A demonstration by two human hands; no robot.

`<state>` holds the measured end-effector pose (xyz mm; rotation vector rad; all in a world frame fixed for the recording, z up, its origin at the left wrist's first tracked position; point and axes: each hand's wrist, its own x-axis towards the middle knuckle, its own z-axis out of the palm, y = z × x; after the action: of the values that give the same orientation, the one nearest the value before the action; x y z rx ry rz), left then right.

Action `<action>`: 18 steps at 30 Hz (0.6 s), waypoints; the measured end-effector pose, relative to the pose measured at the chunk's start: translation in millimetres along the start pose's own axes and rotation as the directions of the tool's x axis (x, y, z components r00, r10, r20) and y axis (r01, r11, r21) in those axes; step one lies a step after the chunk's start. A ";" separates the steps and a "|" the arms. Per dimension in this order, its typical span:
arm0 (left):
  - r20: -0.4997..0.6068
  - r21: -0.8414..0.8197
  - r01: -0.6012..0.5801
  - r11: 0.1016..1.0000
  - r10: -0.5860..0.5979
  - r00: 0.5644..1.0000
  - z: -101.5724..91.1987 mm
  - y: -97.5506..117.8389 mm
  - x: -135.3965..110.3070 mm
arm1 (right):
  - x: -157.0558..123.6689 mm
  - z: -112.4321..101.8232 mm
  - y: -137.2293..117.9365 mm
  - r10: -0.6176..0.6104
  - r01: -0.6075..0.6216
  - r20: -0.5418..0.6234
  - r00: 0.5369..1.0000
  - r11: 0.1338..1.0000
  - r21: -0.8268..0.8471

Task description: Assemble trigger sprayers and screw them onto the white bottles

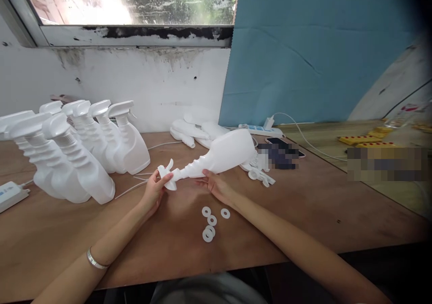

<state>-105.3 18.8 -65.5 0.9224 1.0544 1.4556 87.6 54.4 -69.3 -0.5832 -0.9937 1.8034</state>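
Note:
My left hand (155, 189) pinches a white trigger spray head (165, 174) between thumb and fingers. The spray head meets the neck of a white plastic bottle (227, 153), which lies nearly level in the air, neck to the left. Whether the two are screwed together I cannot tell. Under the bottle's body is my right hand (216, 187), its thumb pressed against the ribbed side and fingers beneath. Several flat white rings (212, 220) lie on the table below my hands.
Several white bottles with spray heads (96, 169) stand at the left. Behind the held bottle lie more white bottles (182, 130) and loose white spray heads (259, 175). A power strip (261, 129), a phone (286, 145) and cables are at the back right; another power strip (11, 195) is far left.

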 end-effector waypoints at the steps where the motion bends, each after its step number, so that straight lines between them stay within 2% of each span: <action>1: 0.014 -0.025 0.019 1.000 -0.018 1.000 -0.7 -1.1 1.2 | -0.9 0.5 1.5 0.005 -0.005 -0.007 1.000 1.000 0.000; 6: 0.102 -0.037 0.189 0.981 -0.184 0.978 0.6 -5.6 2.0 | -2.7 1.0 7.6 0.029 -0.029 -0.003 1.000 1.000 0.008; 9: 0.166 -0.024 0.252 0.967 -0.245 0.955 2.6 -7.0 0.4 | -2.1 0.5 9.9 0.039 -0.039 -0.013 0.999 0.999 0.021; 14: 0.149 -0.097 0.284 0.954 -0.268 0.952 1.0 -7.2 1.8 | -1.5 -0.8 12.7 0.060 -0.059 -0.011 0.998 0.998 0.031; 18: 0.155 -0.085 0.280 0.956 -0.265 0.952 -0.1 -6.3 1.8 | -0.7 -2.4 14.0 0.068 -0.068 -0.013 0.998 0.997 0.034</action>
<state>-103.8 20.8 -71.6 0.7594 0.9482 1.1862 82.5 51.8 -82.2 -0.6149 -0.9426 1.8696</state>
